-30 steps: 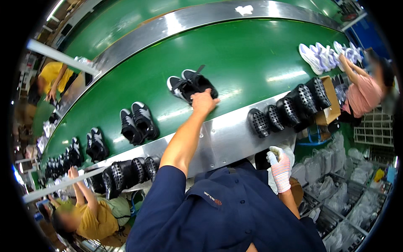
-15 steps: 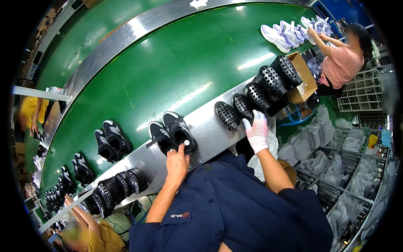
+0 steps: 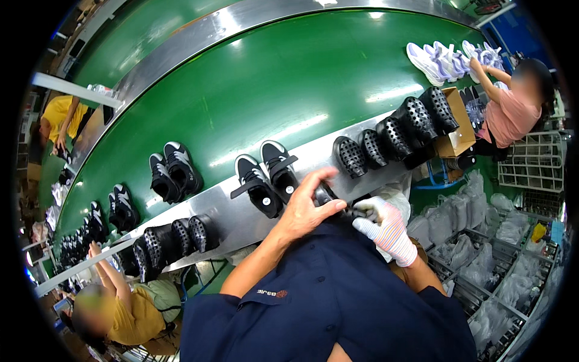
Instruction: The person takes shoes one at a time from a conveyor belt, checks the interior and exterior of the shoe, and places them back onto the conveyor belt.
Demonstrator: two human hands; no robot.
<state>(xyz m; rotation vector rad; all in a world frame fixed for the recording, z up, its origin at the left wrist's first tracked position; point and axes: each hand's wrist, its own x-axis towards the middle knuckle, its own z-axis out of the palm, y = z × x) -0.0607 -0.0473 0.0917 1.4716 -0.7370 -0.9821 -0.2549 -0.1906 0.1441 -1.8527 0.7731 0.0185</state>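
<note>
Wide green conveyor belt [image 3: 253, 96] with steel-edged surface [image 3: 241, 220]; pair of black-and-white sneakers [image 3: 268, 178] rests there. Small black sole-like piece [image 3: 329, 196], above the lap: bare left hand [image 3: 304, 208] fingers clasp it, gloved right hand [image 3: 383, 223] pinches its end. Step: handling piece; next likely needs steady seating.

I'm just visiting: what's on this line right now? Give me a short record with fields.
Setting: curved green conveyor belt with a steel ledge
Left hand: bare, gripping a dark sole
Right hand: in a striped glove, touching the same sole
Nearest pair: black shoes at the belt's edge
Along the ledge: rows of black soles
Far end: white shoes in front of a person in pink
</note>
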